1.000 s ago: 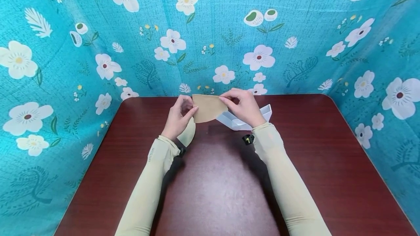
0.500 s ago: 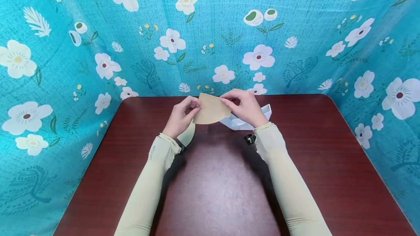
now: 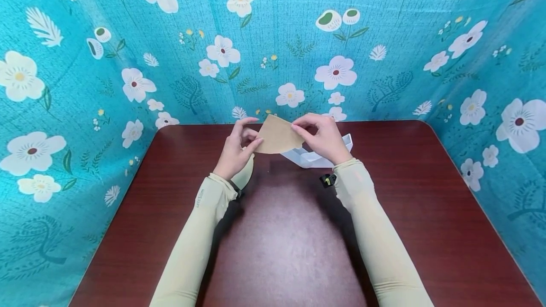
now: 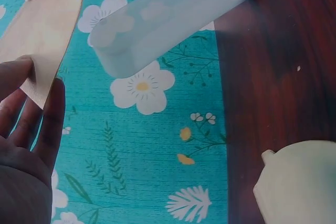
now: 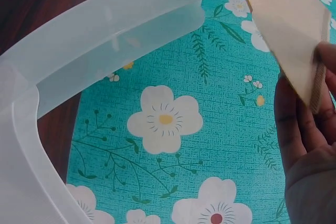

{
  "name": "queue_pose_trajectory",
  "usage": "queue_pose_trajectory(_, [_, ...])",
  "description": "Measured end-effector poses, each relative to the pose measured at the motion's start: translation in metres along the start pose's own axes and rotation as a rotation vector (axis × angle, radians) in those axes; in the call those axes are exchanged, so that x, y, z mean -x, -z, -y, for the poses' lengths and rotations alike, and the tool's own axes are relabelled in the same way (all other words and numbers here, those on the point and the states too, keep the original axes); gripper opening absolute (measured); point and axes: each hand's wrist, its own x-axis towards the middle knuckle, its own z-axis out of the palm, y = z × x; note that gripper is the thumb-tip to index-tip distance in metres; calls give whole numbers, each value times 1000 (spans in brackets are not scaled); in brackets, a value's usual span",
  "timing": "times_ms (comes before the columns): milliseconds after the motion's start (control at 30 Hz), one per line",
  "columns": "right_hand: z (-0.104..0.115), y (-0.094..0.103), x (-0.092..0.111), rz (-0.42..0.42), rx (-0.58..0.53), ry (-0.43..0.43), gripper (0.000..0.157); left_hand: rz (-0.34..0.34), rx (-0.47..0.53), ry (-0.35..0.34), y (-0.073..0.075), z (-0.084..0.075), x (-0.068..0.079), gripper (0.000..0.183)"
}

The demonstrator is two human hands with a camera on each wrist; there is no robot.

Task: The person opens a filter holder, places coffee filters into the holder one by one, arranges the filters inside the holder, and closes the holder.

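Observation:
Between both hands, above the far part of the table, hangs a brown paper coffee filter with a curved edge and a crimped seam, visible in the right wrist view. My left hand pinches its lower left corner between thumb and fingers. At the upper right, my right hand pinches the edge near the seam. Behind the right hand, partly hidden by it, stands a translucent white filter holder, with two curved walls seen close up. A pale green rounded object lies below the left hand, partly covered in the head view.
The dark red-brown wooden table ends at a blue flowered cloth hanging behind it and at both sides. Black wrist camera mounts sit under the sleeves.
The filter has tilted, its left end swinging from level to downward while its top corner rose. The left fingers have spread and shifted their hold. The holder and pale green object stay put.

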Motion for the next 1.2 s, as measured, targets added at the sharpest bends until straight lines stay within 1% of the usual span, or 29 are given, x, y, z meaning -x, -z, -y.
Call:
queue_pose_trajectory(167, [2,0,-1,29,-29,-7,13,44,-57,-20,0,-5,-3,51])
queue_pose_trajectory(267, [3,1,-1,25,-50,-19,13,56,-55,-29,-1,-5,-3,51])
queue_pose_trajectory(433, [0,3,1,-16,-47,-33,13,32,-8,1,-4,0,-1,50])
queue_pose_trajectory(533, [-4,4,3,-17,-40,-41,13,17,4,7,-5,2,0,47])
queue_pose_trajectory(633, [-7,5,3,-2,-22,-28,13,22,-5,-7,-4,0,-1,42])
queue_pose_trajectory(700, [-6,6,2,1,-4,-7,13,40,-14,-18,-3,-3,-2,39])
queue_pose_trajectory(833, [-5,8,0,-21,8,33,12,69,-23,-25,-3,-6,-4,32])
queue_pose_trajectory(967, [-4,9,1,-69,-23,49,9,52,-5,17,-6,-5,-4,28])
queue_pose_trajectory(1067, [-7,10,4,-88,-63,41,10,33,-11,50,-8,-2,-3,22])
queue_pose_trajectory(1200, [-11,12,6,-73,-70,-8,11,8,-42,43,-9,-2,-4,16])
